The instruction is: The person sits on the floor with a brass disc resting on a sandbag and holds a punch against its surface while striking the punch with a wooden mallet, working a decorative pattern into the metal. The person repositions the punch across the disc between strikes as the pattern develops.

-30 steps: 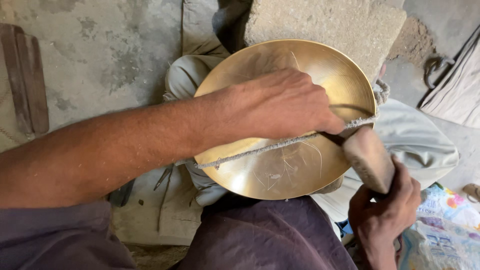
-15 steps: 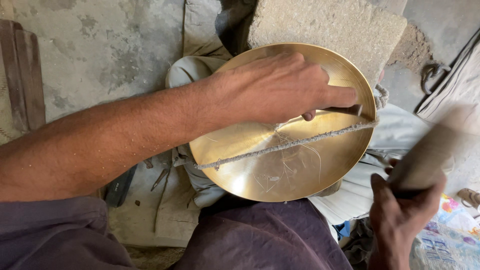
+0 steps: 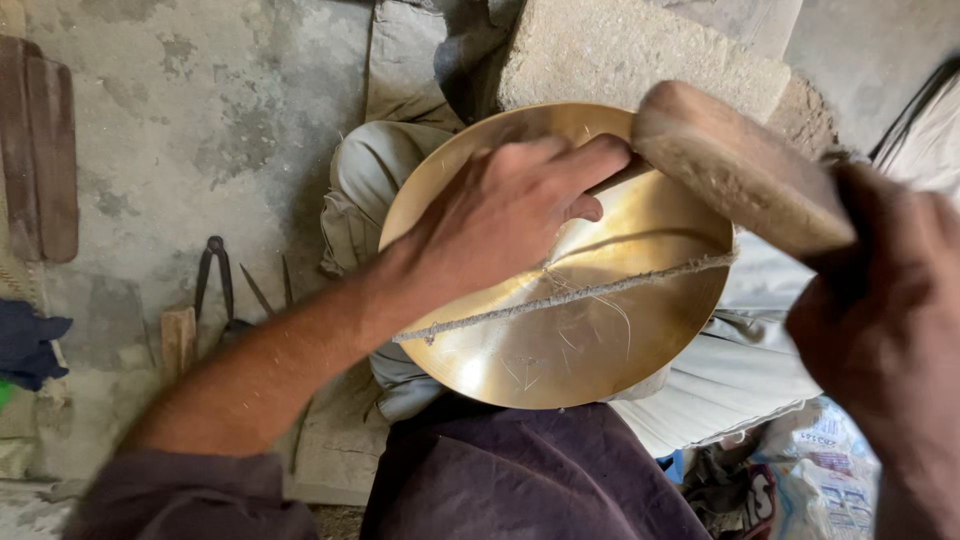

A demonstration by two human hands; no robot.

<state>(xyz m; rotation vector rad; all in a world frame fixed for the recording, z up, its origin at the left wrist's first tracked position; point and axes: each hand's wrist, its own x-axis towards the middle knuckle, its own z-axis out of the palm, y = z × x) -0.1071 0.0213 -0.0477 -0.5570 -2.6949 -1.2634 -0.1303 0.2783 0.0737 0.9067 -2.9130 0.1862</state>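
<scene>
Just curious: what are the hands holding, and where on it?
The right hand grips a wooden mallet by its near end. The left hand pinches a thin tool against the brass dish.

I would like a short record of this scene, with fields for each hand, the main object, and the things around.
left hand: left hand rests on the round golden brass dish, pinching a thin tool against it
right hand: right hand holds a raised wooden mallet
dish: lies on the lap, with a pale twine stretched across it
behind dish: grey stone block
floor, left: dark metal pincers
</scene>
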